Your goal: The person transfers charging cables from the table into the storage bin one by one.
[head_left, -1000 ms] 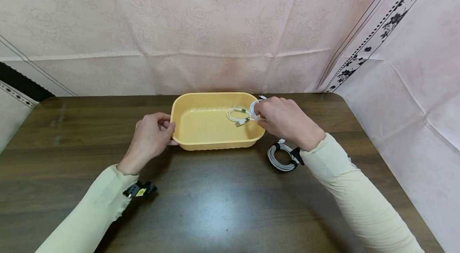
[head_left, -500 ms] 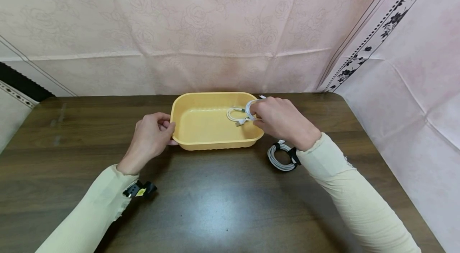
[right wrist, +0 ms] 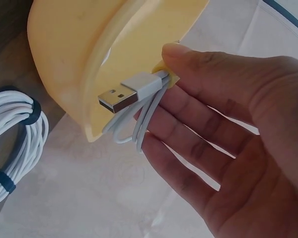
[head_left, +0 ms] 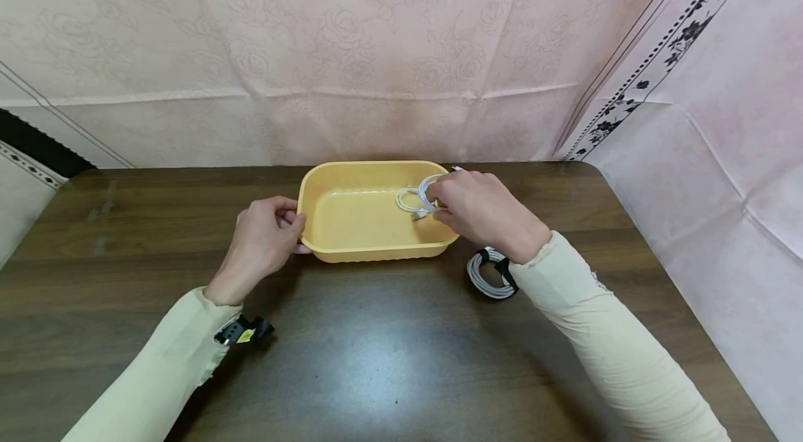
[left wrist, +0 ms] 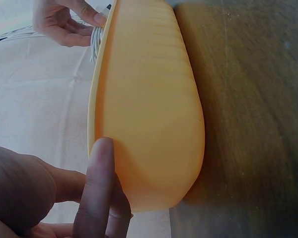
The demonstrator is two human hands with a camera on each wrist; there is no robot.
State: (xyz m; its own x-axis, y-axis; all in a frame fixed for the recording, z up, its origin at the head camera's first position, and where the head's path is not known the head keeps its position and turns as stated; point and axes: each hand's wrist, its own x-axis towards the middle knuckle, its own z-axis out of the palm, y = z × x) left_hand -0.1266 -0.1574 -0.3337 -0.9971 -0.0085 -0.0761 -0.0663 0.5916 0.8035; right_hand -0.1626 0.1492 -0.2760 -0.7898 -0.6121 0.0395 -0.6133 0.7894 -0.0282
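Right hand (head_left: 479, 208) pinches a coiled white USB cable (head_left: 419, 199) over the yellow tub (head_left: 351, 247), fingers curled round it. Left hand (head_left: 263, 240) grips the tub's left rim, and there's no readable writing anywhere

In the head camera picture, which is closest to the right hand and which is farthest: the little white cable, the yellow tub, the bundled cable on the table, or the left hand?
1. little white cable, held in the right hand
2. yellow tub, under the hand
3. bundled cable, on the table beside the wrist
4. left hand, across at the tub's far end

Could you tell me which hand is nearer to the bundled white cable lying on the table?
Right. The right hand is just beyond the bundled cable, over the tub; the left hand grips the tub's opposite end.
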